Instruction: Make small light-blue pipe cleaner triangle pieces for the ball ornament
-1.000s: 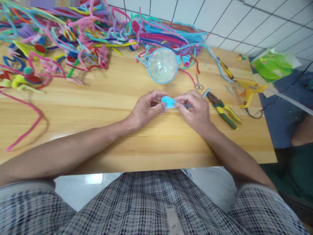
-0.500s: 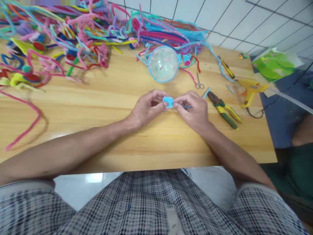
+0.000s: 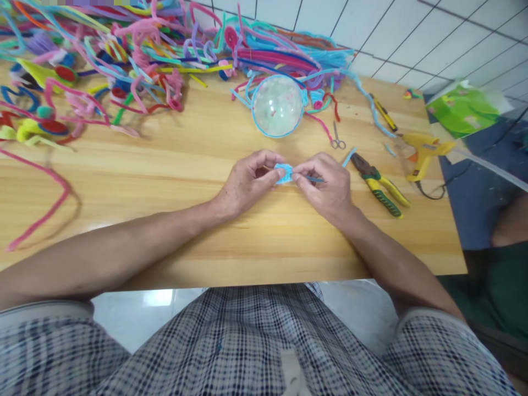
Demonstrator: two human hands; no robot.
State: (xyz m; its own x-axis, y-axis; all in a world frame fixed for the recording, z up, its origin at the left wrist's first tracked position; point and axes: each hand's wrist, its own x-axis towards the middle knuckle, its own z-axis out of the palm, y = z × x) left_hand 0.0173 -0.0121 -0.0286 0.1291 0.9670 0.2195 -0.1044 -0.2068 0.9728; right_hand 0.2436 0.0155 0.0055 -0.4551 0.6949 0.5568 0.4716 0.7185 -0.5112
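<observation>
A small coil of light blue pipe cleaner (image 3: 284,174) is held up between my two hands over the wooden table. My left hand (image 3: 254,179) pinches the coil's left side between thumb and fingers. At its right side, my right hand (image 3: 324,181) closes thumb and forefinger on the pipe cleaner, whose loose tail (image 3: 348,157) passes behind the hand and sticks out to the right. Beyond my hands stands a clear round dome (image 3: 277,107) with a blue rim. Pliers with green and yellow handles (image 3: 377,184) lie just right of my right hand.
Tangled coloured pipe cleaners (image 3: 140,55) cover the back left. Small scissors (image 3: 337,137), a yellow cutter (image 3: 384,113) and a yellow glue gun (image 3: 424,151) lie to the right. A bent pink pipe cleaner (image 3: 61,190) is at left. Another person's dark green clothing (image 3: 490,291) shows at the right edge.
Both hands keep nearly the same place. The blue coil has turned slightly between the fingers, with my left thumb now lying further over it.
</observation>
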